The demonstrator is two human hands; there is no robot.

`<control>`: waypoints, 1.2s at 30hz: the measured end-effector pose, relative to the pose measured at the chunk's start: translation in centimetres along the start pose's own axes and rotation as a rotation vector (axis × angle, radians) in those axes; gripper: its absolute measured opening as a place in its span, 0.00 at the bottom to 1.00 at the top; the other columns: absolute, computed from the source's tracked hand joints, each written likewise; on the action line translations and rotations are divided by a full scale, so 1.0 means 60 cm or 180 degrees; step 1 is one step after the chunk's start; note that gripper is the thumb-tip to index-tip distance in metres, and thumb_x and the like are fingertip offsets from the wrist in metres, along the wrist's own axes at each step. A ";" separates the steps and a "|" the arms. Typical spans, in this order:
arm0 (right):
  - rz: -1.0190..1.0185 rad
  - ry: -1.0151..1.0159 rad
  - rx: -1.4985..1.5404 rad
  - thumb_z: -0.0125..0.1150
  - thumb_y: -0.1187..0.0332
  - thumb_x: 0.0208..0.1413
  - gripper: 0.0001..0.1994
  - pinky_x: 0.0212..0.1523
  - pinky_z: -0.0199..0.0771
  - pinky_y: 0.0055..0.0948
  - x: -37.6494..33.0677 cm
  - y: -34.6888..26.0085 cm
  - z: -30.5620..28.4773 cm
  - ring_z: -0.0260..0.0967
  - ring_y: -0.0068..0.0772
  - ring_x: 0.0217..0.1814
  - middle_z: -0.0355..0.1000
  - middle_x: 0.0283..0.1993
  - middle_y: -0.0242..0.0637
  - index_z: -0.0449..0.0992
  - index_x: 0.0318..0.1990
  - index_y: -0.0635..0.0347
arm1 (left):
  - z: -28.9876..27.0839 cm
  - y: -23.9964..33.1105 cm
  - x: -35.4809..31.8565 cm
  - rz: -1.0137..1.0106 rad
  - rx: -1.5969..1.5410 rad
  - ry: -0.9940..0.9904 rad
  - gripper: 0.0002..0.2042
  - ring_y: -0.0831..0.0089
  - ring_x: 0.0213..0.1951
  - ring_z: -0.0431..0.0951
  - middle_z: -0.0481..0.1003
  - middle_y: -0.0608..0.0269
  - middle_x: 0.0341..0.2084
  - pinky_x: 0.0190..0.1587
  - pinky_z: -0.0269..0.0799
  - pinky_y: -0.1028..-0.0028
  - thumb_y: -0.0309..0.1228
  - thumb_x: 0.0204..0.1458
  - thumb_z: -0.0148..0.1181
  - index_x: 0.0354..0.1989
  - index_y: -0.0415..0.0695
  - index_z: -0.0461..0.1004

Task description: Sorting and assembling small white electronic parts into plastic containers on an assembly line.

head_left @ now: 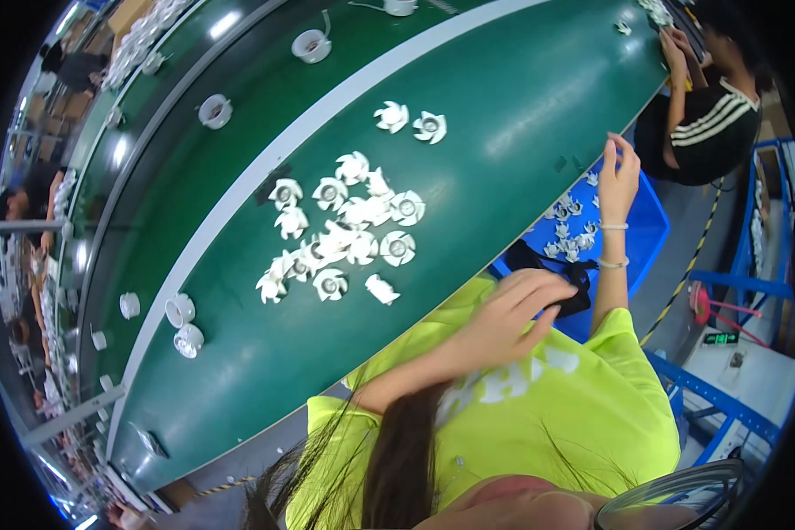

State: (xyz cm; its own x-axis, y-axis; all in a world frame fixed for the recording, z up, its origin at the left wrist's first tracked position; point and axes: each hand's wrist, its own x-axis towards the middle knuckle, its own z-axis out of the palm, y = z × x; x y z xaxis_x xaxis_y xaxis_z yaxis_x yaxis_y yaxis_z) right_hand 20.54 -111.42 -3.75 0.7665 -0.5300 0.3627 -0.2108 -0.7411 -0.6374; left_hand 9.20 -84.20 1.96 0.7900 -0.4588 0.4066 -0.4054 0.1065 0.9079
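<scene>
My left hand reaches across my front. Its fingers are loosely bent, the thumb is apart, and nothing shows in its grip; a black cloth-like thing lies just beyond. My right hand is raised over the blue bin beside the table edge, fingers stretched and apart, with nothing seen in them. Several white bladed fan wheels lie in that bin, partly hidden by my right arm. On the green table, a loose heap of white fan wheels spreads left of my hands, apart from both.
White round housings stand along the far side, some beyond the pale strip. A co-worker sits at the far right, hands near more white parts. Blue metal frames stand to my right. A small silvery packet lies near the left end.
</scene>
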 end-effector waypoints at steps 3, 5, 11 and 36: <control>0.0104 -0.0479 -0.1073 0.59 0.61 0.61 0.15 0.54 0.73 0.40 0.000 0.223 -0.005 0.74 0.47 0.48 0.77 0.50 0.43 0.78 0.53 0.53 | 0.179 -0.149 0.005 -0.1994 -0.1534 0.0210 0.15 0.63 0.52 0.74 0.75 0.54 0.50 0.55 0.70 0.69 0.26 0.60 0.52 0.55 0.36 0.71; 0.0656 -0.0741 -0.1051 0.60 0.59 0.60 0.18 0.56 0.73 0.41 -0.023 0.376 0.010 0.74 0.48 0.51 0.77 0.50 0.44 0.77 0.56 0.53 | 0.209 -0.181 0.026 -0.2177 -0.1613 0.0239 0.16 0.62 0.52 0.75 0.75 0.54 0.50 0.55 0.70 0.67 0.27 0.60 0.53 0.55 0.37 0.71; 0.0507 -0.0919 -0.0936 0.59 0.56 0.60 0.24 0.60 0.71 0.38 -0.007 0.551 0.107 0.73 0.50 0.57 0.75 0.57 0.44 0.72 0.63 0.46 | 0.221 -0.284 0.086 -0.3307 -0.1879 0.1181 0.17 0.58 0.52 0.76 0.75 0.52 0.50 0.53 0.70 0.55 0.32 0.60 0.53 0.56 0.40 0.71; 0.1457 -0.2239 -0.1433 0.54 0.44 0.56 0.29 0.61 0.64 0.53 -0.172 0.308 0.211 0.60 0.64 0.64 0.64 0.66 0.46 0.73 0.64 0.41 | 0.350 -0.586 0.049 -0.4432 -0.4109 0.2275 0.20 0.53 0.45 0.81 0.79 0.53 0.43 0.46 0.75 0.44 0.48 0.63 0.44 0.48 0.46 0.75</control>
State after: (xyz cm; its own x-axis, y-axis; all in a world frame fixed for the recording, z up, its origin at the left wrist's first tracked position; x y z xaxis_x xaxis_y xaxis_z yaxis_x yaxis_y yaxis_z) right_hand 16.43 -114.45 -27.89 0.7101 -0.5472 -0.4431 -0.6823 -0.6901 -0.2413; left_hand 16.13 -107.81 -30.90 0.3483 -0.4418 -0.8267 0.7605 0.6488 -0.0264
